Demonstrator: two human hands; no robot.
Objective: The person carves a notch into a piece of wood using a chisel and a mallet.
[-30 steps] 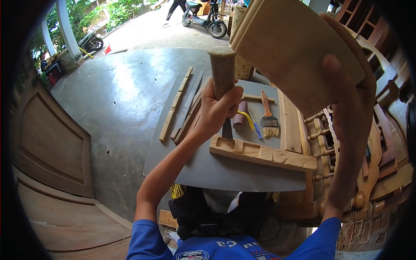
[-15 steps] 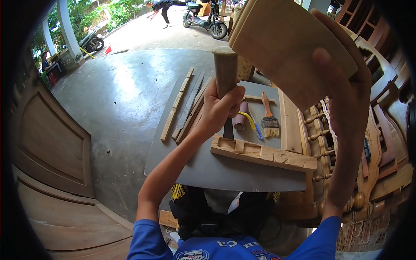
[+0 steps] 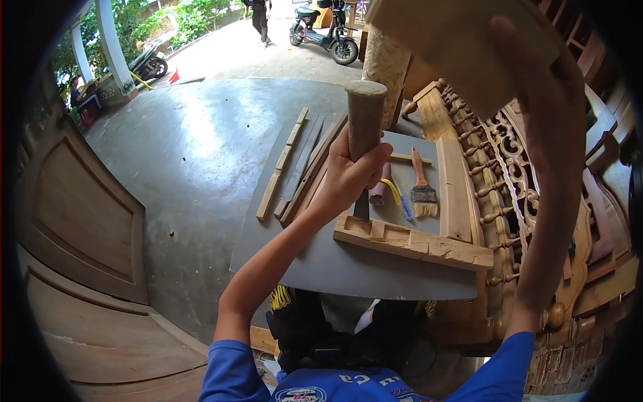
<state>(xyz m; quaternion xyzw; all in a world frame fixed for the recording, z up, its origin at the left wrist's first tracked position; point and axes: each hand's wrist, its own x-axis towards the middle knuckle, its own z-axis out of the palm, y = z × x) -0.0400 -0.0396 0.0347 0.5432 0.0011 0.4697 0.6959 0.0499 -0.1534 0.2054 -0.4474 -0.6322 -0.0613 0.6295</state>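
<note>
My left hand (image 3: 351, 172) is wrapped round the thick handle of a chisel (image 3: 366, 114), held upright. The chisel's blade meets the left end of a notched wooden block (image 3: 415, 244), which lies near the front edge of the grey board (image 3: 321, 268). My right hand (image 3: 546, 87) is raised high at the upper right, gripping a broad wooden mallet (image 3: 449, 50), blurred and partly out of frame. Behind the block lie a brush (image 3: 422, 187), a yellow and blue tool (image 3: 400, 199) and a reddish roll (image 3: 377, 193).
Wooden strips (image 3: 282, 164) lie on the board's left side. Carved, turned woodwork (image 3: 492, 191) stands at the right, wooden panels (image 3: 84, 208) at the left. A scooter (image 3: 325, 37) and a walking person (image 3: 259, 19) are in the background.
The mallet and my right hand have moved up and slightly right. My left hand still holds the chisel on the block. The view has shifted a little, and the background person now stands more upright.
</note>
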